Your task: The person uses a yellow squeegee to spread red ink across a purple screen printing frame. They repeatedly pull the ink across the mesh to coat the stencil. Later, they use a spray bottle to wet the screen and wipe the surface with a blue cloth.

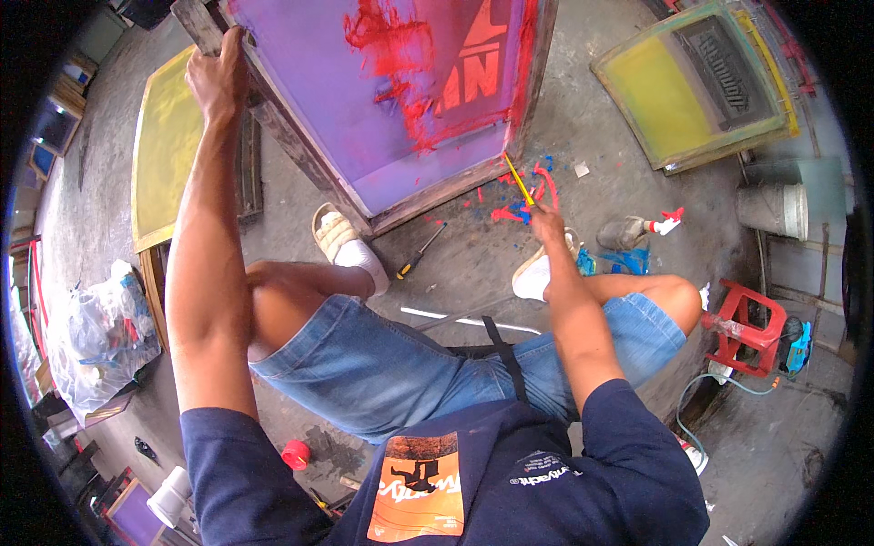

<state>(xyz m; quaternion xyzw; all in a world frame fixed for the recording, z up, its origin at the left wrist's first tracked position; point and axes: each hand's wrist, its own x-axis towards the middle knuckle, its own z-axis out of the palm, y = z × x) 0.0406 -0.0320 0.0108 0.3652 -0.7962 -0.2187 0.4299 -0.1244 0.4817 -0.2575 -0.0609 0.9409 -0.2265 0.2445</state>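
Dark T-shirt fabric point(537, 478) lay nearest the camera, with blue denim shorts point(391, 364) beyond it. Forward of the knees was a framed screen point(314, 91), its purple mesh streaked with red; its far end ran out of view, so its full length could not be determined.

Left hand point(218, 77): wrapped around the wooden rail point(198, 24) at the screen's left side, no gap visible. Right hand point(546, 223): closed around the near end of a slim yellow tool point(518, 180); finger placement was partly hidden.

Governing relation: the tool's long axis ran from the right hand forward and to the left, ending at the screen's lower right corner. Whether its tip touched the frame or stopped just beside it could not be told. The right hand was nearer to that corner; the left hand was well apart from it, farther forward on the opposite side. From the right hand, the screen lay forward and left; from the left hand, to the right. Red and blue scraps point(550, 187) lay on the floor near the tool.
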